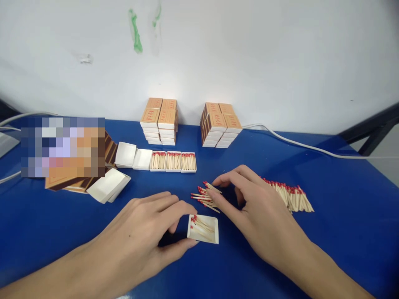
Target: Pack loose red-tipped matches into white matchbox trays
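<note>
My left hand (146,228) rests on the blue table and pinches the left edge of a small white matchbox tray (203,229) that holds a few red-tipped matches. My right hand (249,203) lies just right of it, fingers curled over a small loose pile of matches (205,196), thumb and forefinger closing on some of them. A larger heap of matches (291,195) lies beyond the right hand.
Three filled trays (173,161) sit in a row mid-table beside two empty white trays (132,157). More empty trays (109,185) and flat box sleeves (67,182) lie at left. Two stacks of matchboxes (160,121) (220,124) stand against the wall. A white cable (305,146) runs at right.
</note>
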{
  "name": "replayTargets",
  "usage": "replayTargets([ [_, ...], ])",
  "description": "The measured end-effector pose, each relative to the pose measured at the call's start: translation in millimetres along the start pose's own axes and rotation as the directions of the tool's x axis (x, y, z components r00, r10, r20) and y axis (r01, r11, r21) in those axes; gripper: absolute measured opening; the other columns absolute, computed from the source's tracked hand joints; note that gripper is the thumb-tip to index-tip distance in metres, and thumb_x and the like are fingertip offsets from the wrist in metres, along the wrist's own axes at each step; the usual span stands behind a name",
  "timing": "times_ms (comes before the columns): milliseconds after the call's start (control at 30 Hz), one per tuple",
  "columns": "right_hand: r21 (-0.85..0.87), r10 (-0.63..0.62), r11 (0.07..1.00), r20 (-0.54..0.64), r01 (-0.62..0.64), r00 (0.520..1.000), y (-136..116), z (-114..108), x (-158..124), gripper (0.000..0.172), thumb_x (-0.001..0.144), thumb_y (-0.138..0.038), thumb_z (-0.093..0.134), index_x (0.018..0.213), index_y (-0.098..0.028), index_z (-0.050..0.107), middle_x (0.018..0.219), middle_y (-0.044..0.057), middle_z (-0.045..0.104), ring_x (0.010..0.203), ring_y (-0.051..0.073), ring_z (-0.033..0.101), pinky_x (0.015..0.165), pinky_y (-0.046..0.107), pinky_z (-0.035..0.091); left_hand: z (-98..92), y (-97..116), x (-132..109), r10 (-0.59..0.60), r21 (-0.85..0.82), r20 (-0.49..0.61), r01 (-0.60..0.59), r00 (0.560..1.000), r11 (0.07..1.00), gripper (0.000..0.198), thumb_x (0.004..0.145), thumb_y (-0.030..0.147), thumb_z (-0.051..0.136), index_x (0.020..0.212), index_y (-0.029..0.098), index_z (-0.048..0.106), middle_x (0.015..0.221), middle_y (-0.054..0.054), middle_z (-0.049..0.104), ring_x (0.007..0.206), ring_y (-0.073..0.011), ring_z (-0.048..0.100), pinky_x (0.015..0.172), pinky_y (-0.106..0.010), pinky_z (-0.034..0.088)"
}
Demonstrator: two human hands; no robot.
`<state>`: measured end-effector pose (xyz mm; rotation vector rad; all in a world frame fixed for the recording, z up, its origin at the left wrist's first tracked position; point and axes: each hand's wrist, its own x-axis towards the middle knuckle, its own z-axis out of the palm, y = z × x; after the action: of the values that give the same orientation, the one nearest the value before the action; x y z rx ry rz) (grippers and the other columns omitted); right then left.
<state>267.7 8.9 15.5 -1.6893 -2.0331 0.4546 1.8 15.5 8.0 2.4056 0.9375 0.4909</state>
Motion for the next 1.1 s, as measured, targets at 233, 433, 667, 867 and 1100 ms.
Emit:
replayTargets([
  [233,-0.035,-0.062,0.997,0.014,0.062,0.998,-3.4,-2.0,-4.8,0.029,0.107,-0.057,0.076,0.111,-0.028,0.076,0.107,0.001,0.068,0.073,0.016,0.066,0.064,0.037,0.054,-2.3,1.3,1.8,0.014,-0.017,-0.005,-0.015,1.000,1.000,0.016,0.107,0.026,0.076,0.119,0.028,0.065,0.090,0.006,0.061,0.080,-0.0141,0.060,0.069,-0.031,0.044],
  [433,0.004,-0.080,0.997,0.054,0.080,0.995,-1.2,1.2,-5.5,0.010,0.110,-0.036,0.075,0.108,-0.027,0.076,0.108,0.001,0.071,0.081,0.016,0.071,0.069,0.034,0.055,-1.9,1.6,0.6,0.022,-0.008,-0.016,-0.022,1.000,1.000,0.024,0.108,0.026,0.077,0.129,0.030,0.066,0.089,0.007,0.061,0.080,-0.0145,0.060,0.069,-0.032,0.044],
  [667,0.019,-0.118,0.993,0.008,0.118,0.993,-0.3,-1.3,-5.8,0.008,0.111,-0.030,0.074,0.105,-0.027,0.079,0.103,0.000,0.071,0.077,0.015,0.068,0.067,0.032,0.052,-1.7,1.4,-1.4,0.011,-0.009,0.004,-0.011,1.000,1.000,0.021,0.109,0.027,0.075,0.128,0.029,0.067,0.089,0.006,0.061,0.080,-0.0145,0.060,0.068,-0.031,0.044],
  [867,0.002,-0.119,0.993,-0.033,0.119,0.992,0.5,-4.1,-2.3,0.005,0.108,-0.029,0.078,0.104,-0.028,0.080,0.104,-0.002,0.074,0.074,0.013,0.067,0.066,0.030,0.052,-0.5,0.9,-2.2,0.004,0.003,-0.016,-0.004,1.000,1.000,0.022,0.107,0.026,0.077,0.127,0.030,0.067,0.089,0.006,0.062,0.081,-0.0146,0.061,0.068,-0.031,0.044],
  [1100,0.079,-0.083,0.993,-0.028,0.085,0.996,-5.7,-21.3,-1.0,0.011,0.108,-0.042,0.079,0.102,-0.034,0.083,0.100,-0.003,0.075,0.066,0.012,0.062,0.070,0.028,0.057,1.8,4.1,0.2,-0.060,-0.030,-0.070,0.058,0.996,0.998,0.018,0.106,0.023,0.076,0.121,0.029,0.068,0.089,0.006,0.061,0.077,-0.0127,0.061,0.067,-0.028,0.045],
])
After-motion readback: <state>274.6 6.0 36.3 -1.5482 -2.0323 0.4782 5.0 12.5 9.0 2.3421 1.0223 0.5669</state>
